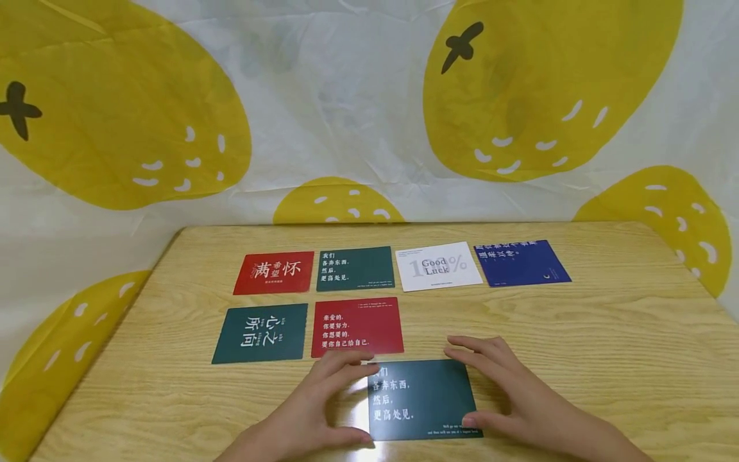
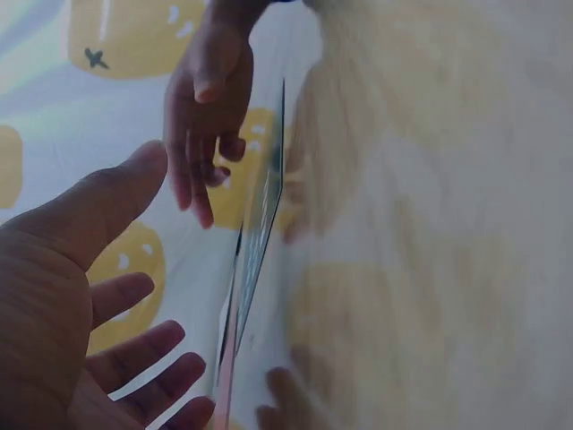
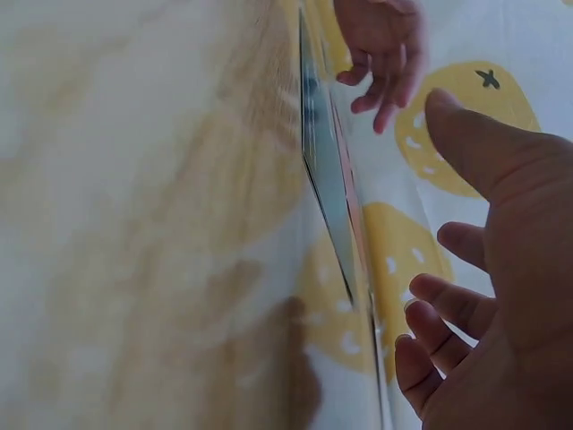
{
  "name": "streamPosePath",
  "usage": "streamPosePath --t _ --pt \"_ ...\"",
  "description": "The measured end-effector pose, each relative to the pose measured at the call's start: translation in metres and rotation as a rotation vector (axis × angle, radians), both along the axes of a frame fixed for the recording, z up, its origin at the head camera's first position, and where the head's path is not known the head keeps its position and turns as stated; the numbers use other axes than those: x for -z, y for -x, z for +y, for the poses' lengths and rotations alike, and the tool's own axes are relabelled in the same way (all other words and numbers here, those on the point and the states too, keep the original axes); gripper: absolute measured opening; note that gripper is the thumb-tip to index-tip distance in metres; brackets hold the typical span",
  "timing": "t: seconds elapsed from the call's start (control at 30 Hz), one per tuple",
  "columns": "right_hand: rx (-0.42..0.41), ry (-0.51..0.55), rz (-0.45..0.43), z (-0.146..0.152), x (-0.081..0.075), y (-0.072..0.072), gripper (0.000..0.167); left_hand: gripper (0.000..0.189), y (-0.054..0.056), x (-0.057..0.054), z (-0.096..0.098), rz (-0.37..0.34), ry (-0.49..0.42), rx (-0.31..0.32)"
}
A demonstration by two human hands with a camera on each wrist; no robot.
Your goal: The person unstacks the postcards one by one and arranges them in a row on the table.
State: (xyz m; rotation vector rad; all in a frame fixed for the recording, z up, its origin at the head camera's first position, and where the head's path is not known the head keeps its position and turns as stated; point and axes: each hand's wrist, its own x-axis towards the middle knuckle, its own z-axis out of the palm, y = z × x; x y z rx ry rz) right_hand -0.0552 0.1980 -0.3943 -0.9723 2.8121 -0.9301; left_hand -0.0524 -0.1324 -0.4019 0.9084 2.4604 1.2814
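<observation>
A dark green postcard [image 1: 424,410] with white Chinese characters lies flat on the table, nearest the person. My left hand [image 1: 320,404] hovers at its left edge, thumb and fingers spread apart. On the opposite side, my right hand [image 1: 508,385] is spread likewise, its thumb tip overlapping the card's lower right corner in the head view. Neither hand grips anything. In the left wrist view, the left thumb [image 2: 116,197] stands well away from the fingers. The right fingers [image 3: 452,309] bend loosely in the right wrist view, with the card seen almost edge-on.
Behind lie a red postcard [image 1: 358,326] and a green one [image 1: 261,333]. The back row holds a red card [image 1: 274,282], a green card [image 1: 369,266], a white "Good Luck" card [image 1: 439,256] and a blue card [image 1: 519,266]. A lemon-print cloth [image 1: 346,96] hangs behind the wooden table [image 1: 606,321].
</observation>
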Motion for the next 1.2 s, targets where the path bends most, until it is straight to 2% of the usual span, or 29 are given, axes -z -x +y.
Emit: streamPosePath --t 0.07,0.23,0.4,0.57,0.7,0.87,1.07,1.2 --pt "0.013 0.006 -0.02 0.002 0.002 -0.001 0.073 0.072 -0.003 0.003 0.002 -0.07 -0.03 0.004" --pt "0.004 0.025 -0.044 0.004 0.009 -0.003 0.074 0.073 -0.007 0.009 0.005 -0.17 -0.081 -0.007" --pt "-0.008 0.028 -0.032 0.006 0.015 -0.005 0.074 0.081 -0.008 0.011 0.007 -0.193 -0.072 -0.008" --pt "0.019 0.013 0.001 0.007 0.02 -0.006 0.076 0.083 -0.008 0.013 0.009 -0.141 -0.017 -0.021" --pt "0.027 0.003 0.005 0.005 0.022 -0.006 0.075 0.083 -0.008 0.015 0.008 -0.057 0.035 -0.058" --pt "0.031 -0.006 0.057 0.003 0.022 -0.005 0.072 0.083 -0.008 0.018 0.01 0.027 0.075 -0.079" --pt "0.011 0.0 0.114 0.001 0.024 -0.005 0.073 0.082 -0.009 0.018 0.012 0.028 0.101 -0.088" --pt "0.013 0.014 0.111 0.0 0.024 -0.005 0.073 0.082 -0.009 0.018 0.013 0.016 0.106 -0.088"
